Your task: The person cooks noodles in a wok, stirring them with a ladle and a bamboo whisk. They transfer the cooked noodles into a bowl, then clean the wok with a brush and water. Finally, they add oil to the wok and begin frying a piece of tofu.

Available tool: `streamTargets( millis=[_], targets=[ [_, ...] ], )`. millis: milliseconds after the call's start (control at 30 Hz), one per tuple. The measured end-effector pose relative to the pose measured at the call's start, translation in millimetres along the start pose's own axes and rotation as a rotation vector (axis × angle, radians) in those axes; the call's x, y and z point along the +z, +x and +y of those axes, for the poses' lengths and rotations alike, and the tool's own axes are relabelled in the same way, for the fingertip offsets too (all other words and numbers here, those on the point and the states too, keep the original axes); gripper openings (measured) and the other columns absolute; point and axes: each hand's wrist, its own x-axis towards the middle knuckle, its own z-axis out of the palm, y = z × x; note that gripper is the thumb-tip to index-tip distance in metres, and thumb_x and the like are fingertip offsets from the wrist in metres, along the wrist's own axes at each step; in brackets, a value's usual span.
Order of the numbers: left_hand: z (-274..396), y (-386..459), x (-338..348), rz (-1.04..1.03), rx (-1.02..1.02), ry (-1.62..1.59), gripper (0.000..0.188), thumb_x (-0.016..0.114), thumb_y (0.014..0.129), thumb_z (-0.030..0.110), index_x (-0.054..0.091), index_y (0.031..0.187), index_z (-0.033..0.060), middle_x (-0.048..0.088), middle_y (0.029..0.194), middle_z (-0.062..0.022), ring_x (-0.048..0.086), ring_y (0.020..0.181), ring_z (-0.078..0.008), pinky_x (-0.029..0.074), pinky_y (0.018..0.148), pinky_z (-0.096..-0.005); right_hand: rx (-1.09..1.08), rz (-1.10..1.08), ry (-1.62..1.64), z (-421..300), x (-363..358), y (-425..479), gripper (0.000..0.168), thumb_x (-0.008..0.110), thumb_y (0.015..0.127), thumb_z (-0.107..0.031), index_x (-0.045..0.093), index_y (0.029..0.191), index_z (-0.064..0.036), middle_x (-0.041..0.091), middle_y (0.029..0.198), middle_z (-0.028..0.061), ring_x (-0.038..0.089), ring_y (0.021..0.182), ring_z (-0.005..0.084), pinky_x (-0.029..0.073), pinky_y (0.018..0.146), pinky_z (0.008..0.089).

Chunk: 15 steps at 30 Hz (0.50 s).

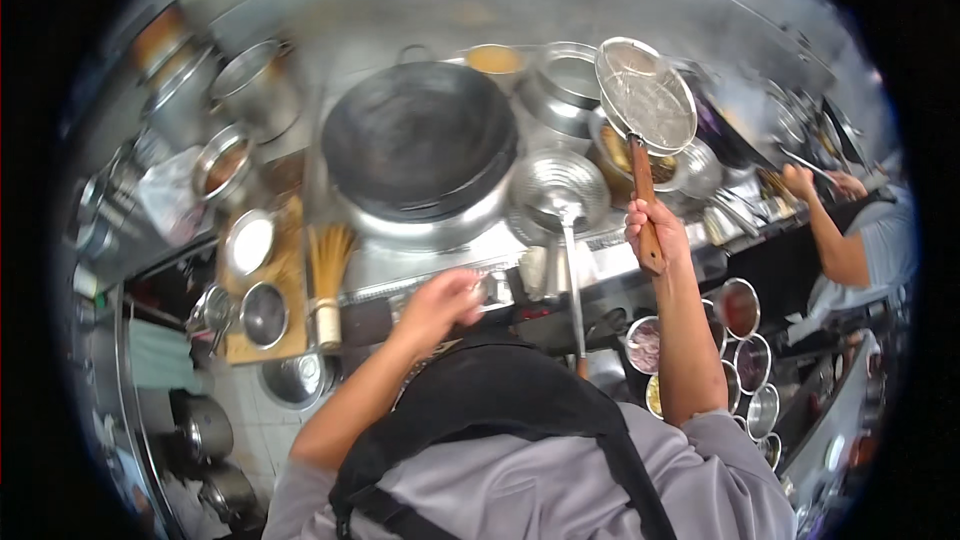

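Note:
My right hand grips the wooden handle of a round wire-mesh skimmer, raised at the right of the stove. Behind its mesh and handle, a bowl of food is partly hidden. My left hand is blurred at the front edge of the stove; whether its curled fingers hold anything is unclear. Beyond it a large black wok sits on the burner, with no food visible inside. Between wok and skimmer lies a perforated metal ladle, its long handle pointing towards me.
A bamboo wok brush stands left of the wok, beside a wooden board with metal bowls. Metal pots stand at the far left. Several ingredient tins are at my right. Another person works further right, arms reaching towards the stove.

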Motion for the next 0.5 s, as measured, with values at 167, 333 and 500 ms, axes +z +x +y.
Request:
streamTargets(
  millis=[167,333,500],
  targets=[
    [70.2,75.5,32.4,0.059,-0.009,-0.169,0.031,0.064,0.094,0.029,0.057,0.113,0.0057,0.059,0.092,-0.0043,0.059,0.08,-0.0139,0.052,0.073,-0.0312,-0.074,-0.081,-0.336,86.9,105.7,3.8,0.013,0.062,0.087,-0.006,0.057,0.097,-0.002,0.065,0.08,0.008,0.064,0.065,0.0135,0.054,0.055,0.0262],
    [90.7,91.0,-16.7,0.09,-0.043,-0.222,0.014,0.063,0.089,0.018,0.06,0.084,0.0063,0.06,0.063,0.0001,0.041,0.034,-0.0067,0.033,0.028,-0.0244,-0.004,-0.077,-0.411,160.4,186.2,-2.2,0.015,0.058,0.091,-0.012,0.054,0.099,0.001,0.065,0.079,0.0117,0.064,0.059,0.0177,0.055,0.051,0.0297],
    [67.5,89.2,-67.2,0.154,0.005,-0.524,0.018,0.059,0.089,0.014,0.063,0.099,0.0006,0.068,0.087,-0.0106,0.06,0.057,-0.0133,0.049,0.046,-0.0268,0.193,-0.177,-0.162,195.0,195.0,19.9,0.013,0.055,0.096,-0.014,0.055,0.1,-0.002,0.066,0.084,0.0116,0.066,0.062,0.0199,0.057,0.054,0.0319]
  ],
)
